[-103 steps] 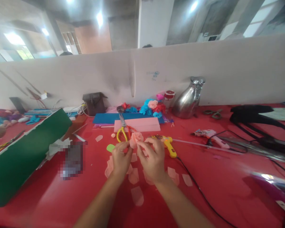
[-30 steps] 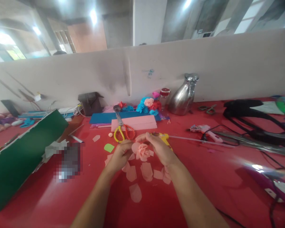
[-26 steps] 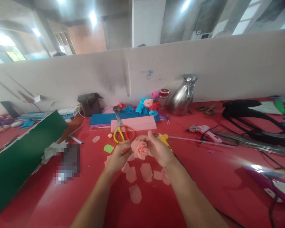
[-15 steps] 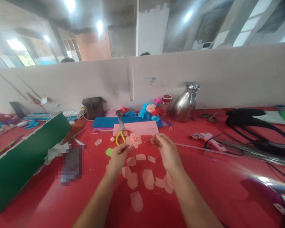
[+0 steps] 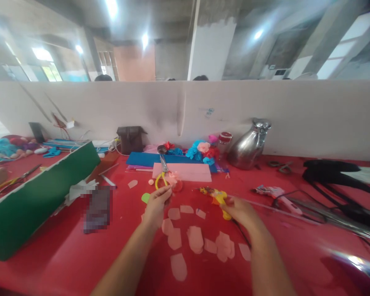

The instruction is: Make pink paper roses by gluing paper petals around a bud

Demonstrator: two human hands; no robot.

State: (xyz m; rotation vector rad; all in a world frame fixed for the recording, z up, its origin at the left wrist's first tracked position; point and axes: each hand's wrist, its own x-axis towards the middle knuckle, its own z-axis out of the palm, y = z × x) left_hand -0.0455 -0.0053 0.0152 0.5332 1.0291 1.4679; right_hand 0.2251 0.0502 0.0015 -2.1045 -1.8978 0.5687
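My left hand point(image 5: 157, 205) pinches the base of a pink paper flower point(image 5: 172, 177) between thumb and fingertips. A pair of yellow-handled scissors point(image 5: 162, 166) lies just behind it. To the right, the fingers of my right hand point(image 5: 242, 213) are closed around the handle of a yellow glue gun point(image 5: 220, 199), its nozzle pointing left toward the flower with a gap between them. A dark cord runs down from the gun. Cut pink paper petals point(image 5: 195, 239) are scattered and partly stacked on the red tabletop point(image 5: 135, 255) between my forearms.
A green board point(image 5: 49, 191) stands slanted at left. Pink point(image 5: 191, 172) and blue paper sheets point(image 5: 142, 158), finished paper flowers point(image 5: 200, 151) and a metal flask point(image 5: 249, 144) line the back. A second, pinkish glue gun point(image 5: 283, 197) lies at right near a black bag point(image 5: 336, 176).
My right hand has moved right and down, bringing the yellow glue gun into sight. The flower in my left hand has turned more sideways. The camera view has shifted.
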